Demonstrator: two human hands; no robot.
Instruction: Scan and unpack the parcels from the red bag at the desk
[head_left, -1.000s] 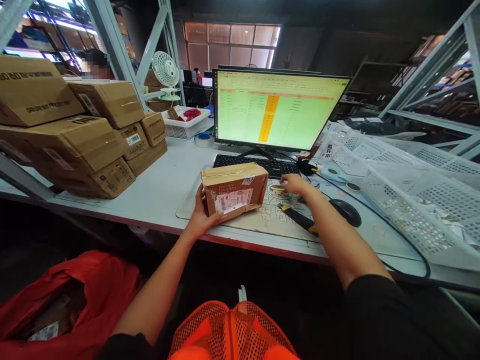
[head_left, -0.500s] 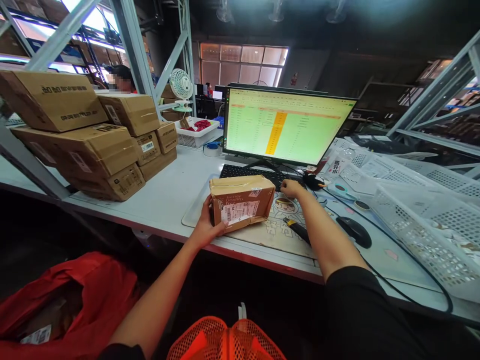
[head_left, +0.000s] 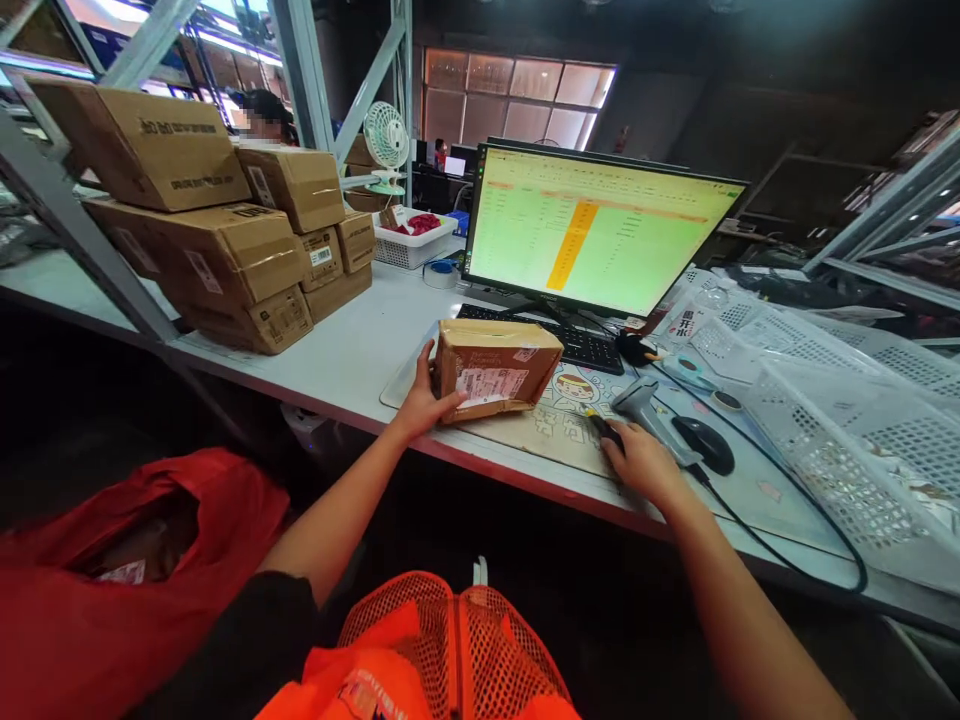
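A brown cardboard box (head_left: pixel 499 365) with a white shipping label on its front rests on the desk mat before the monitor. My left hand (head_left: pixel 426 400) grips its left end, thumb on the front face. To the right, my right hand (head_left: pixel 637 458) is closed around a black utility knife (head_left: pixel 606 430) with a yellow tip, low on the mat. Just beyond that hand lies a grey barcode scanner (head_left: pixel 646 408), and a black mouse (head_left: pixel 703 444) sits to its right. A black keyboard (head_left: pixel 589 350) is partly hidden behind the box.
Taped cartons (head_left: pixel 225 255) are stacked at the left beside a metal rack post. A monitor (head_left: pixel 592 230) shows a spreadsheet. White perforated baskets (head_left: pixel 832 440) line the right side, with a cable looping before them. A red bag (head_left: pixel 247 500) is below the desk's left edge.
My right hand has left the keyboard, come back toward me and taken hold of the utility knife. The barcode scanner shows now. My left hand still holds the box; the view has shifted.
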